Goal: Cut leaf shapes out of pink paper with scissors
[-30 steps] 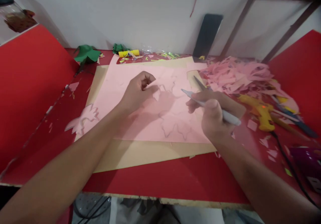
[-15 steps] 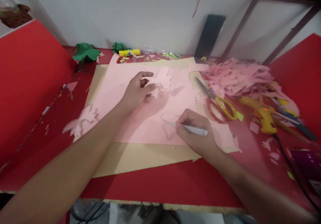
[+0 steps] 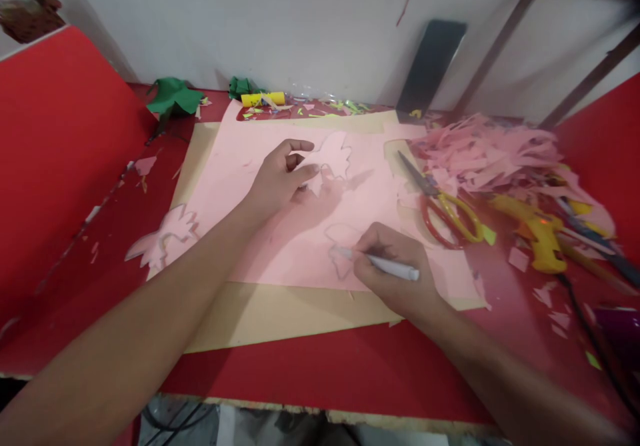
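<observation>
My left hand (image 3: 281,178) pinches a pink paper cutout (image 3: 336,154) with a jagged, dark-outlined edge, held just above a large pink paper sheet (image 3: 285,259). Closed around a whitish pen (image 3: 393,267), my right hand (image 3: 400,253) rests on the same sheet. The pen's tip touches or nearly touches a pencil-grey outline (image 3: 341,229) drawn there; part of that outline is behind the fingers. A second jagged pink cutout (image 3: 167,236) lies at the sheet's left edge, beside my left forearm. Scissors (image 3: 440,206) with red and yellow handles lie to the right of the sheet.
Beneath the pink sheet is a tan sheet (image 3: 280,313) on the red tabletop (image 3: 320,373). At right are shredded pink paper strips (image 3: 490,153) and a corded yellow glue gun (image 3: 537,233). Red panels (image 3: 65,139) flank the table. A dark phone-like slab (image 3: 433,66) leans on the wall.
The camera view has shifted slightly, moving the scene a little rightward. My right hand and the pen have moved slightly along the outline. My left hand still holds the cutout.
</observation>
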Demonstrator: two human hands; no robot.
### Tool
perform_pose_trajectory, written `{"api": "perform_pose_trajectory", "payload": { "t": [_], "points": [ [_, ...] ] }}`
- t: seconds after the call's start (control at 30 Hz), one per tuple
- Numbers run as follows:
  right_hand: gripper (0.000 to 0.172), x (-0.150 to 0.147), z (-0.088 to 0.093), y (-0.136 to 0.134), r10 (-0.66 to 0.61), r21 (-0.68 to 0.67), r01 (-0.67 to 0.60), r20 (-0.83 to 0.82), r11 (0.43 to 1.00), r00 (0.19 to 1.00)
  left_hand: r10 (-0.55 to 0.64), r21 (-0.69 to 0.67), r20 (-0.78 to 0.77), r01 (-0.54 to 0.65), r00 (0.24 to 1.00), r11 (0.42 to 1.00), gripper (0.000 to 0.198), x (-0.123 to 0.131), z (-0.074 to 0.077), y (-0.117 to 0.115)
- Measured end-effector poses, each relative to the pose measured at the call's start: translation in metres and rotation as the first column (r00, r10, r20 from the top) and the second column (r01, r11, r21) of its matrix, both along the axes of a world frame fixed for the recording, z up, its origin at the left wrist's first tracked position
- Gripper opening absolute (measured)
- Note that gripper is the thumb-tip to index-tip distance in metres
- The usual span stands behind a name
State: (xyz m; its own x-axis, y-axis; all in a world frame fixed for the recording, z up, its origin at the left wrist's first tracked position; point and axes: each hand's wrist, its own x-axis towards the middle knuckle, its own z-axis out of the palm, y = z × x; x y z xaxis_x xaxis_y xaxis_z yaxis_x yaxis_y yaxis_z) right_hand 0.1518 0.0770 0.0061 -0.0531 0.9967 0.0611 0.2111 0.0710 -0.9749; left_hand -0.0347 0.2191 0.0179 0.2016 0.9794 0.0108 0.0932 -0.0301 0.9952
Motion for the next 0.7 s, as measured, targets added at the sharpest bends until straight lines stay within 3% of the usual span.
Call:
{"api": "perform_pose_trajectory", "payload": {
  "t": [0.2,0.33,0.47,0.7],
  "points": [
    [0.009,0.0028,-0.0053,-0.0008,0.069,-0.039,-0.068,0.011,0.997,0.998,-0.007,0.001,-0.013,0.007,1.0,1.0,0.031,-0.0002,0.0003,0.0001],
    [0.01,0.0032,-0.0039,-0.0006,0.032,-0.031,-0.032,0.005,0.999,0.999,0.0,-0.001,-0.008,0.0,1.0,1.0,0.03,0.0003,0.0011,-0.0003],
    [0.01,0.0027,-0.0022,-0.0001,0.102,-0.026,-0.102,0.013,0.994,0.995,0.002,-0.021,0.005,-0.002,1.0,1.0,0.03,0.0007,0.0016,-0.0009],
    [0.011,0.003,0.0004,-0.0003,0.101,-0.032,-0.101,0.002,0.994,0.995,-0.002,-0.013,-0.009,0.002,1.0,1.0,0.03,0.0002,0.0017,-0.0011]
  ]
}}
